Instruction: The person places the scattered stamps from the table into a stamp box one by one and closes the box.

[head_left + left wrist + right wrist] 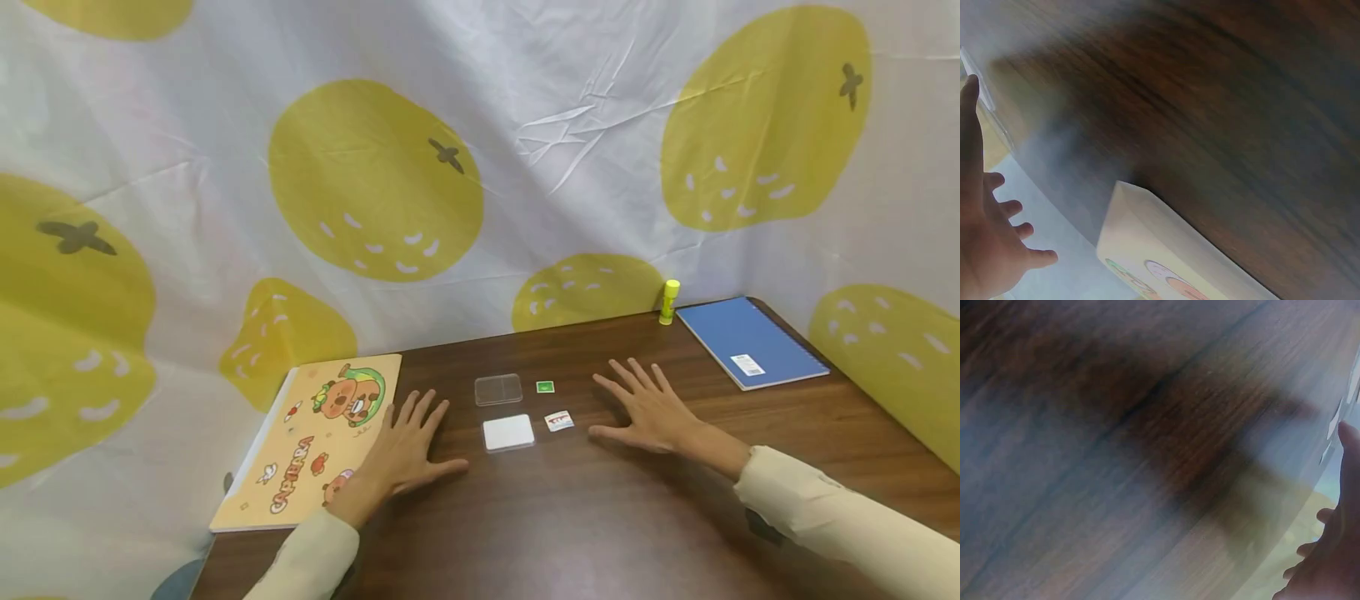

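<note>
My left hand (pixel 403 454), fingers spread and holding nothing, is over the right edge of a tan capybara-print pad (pixel 300 450). On the other side, my right hand (pixel 651 410) is likewise spread with nothing in it. Between the hands lie a clear plastic lid (pixel 498 389) and, nearer to me, a shallow clear case with a white insert (pixel 508 432). A small green square (pixel 545 387) lies right of the lid. Below that is a small white printed piece (pixel 558 421), the item nearest my right hand. The left wrist view shows the left hand (pixel 991 231) above the table.
A blue spiral notebook (pixel 753 343) with a white label lies at the back right. Left of it stands a yellow-green glue stick (pixel 667 302). The dark wooden table (pixel 525 533) ends at a hanging lemon-print cloth (pixel 480 83) behind and at the sides.
</note>
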A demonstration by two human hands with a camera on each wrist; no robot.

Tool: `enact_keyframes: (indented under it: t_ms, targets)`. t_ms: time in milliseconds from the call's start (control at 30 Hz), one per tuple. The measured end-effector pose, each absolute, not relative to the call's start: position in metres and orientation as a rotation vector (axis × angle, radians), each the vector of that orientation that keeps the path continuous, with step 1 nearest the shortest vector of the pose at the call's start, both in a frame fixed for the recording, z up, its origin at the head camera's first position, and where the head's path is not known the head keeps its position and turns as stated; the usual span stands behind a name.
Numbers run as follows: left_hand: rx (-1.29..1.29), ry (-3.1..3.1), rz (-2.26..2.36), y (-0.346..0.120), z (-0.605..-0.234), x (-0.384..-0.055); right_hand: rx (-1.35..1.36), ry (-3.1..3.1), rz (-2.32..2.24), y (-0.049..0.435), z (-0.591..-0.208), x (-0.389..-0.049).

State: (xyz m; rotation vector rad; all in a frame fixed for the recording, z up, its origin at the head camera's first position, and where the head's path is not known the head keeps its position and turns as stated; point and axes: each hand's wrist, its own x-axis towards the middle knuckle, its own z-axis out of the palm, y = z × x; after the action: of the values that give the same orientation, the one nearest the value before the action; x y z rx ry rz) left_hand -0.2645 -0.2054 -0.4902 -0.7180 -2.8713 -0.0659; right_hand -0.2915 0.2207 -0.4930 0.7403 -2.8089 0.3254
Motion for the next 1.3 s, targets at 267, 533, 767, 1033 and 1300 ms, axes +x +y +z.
enact_keyframes:
  t_ms: [267,533,767,1033,1300]
  targets:
    - [-0.759,-2.898,-0.099,-0.190,-0.488,-0.268,0.768,-2.803,0.345,0.213,-0.494,-0.290]
    - [-0.860,-2.890,-0.146,-0.175,-0.489,-0.270,0.859,-2.794,0.364,0.204,-0.493,-0.289]
    - [-0.907,-2.881,-0.155,-0.168,-0.488,-0.271,0.945,-2.721,0.388,0.194,-0.496,-0.294]
    - [-0.932,-2.877,-0.154,-0.163,-0.488,-0.273,1.042,-2.665,0.409,0.184,-0.496,-0.298]
    - [-0.934,-2.887,-0.183,-0.158,-0.488,-0.274,1.109,-2.603,0.435,0.178,-0.495,-0.298]
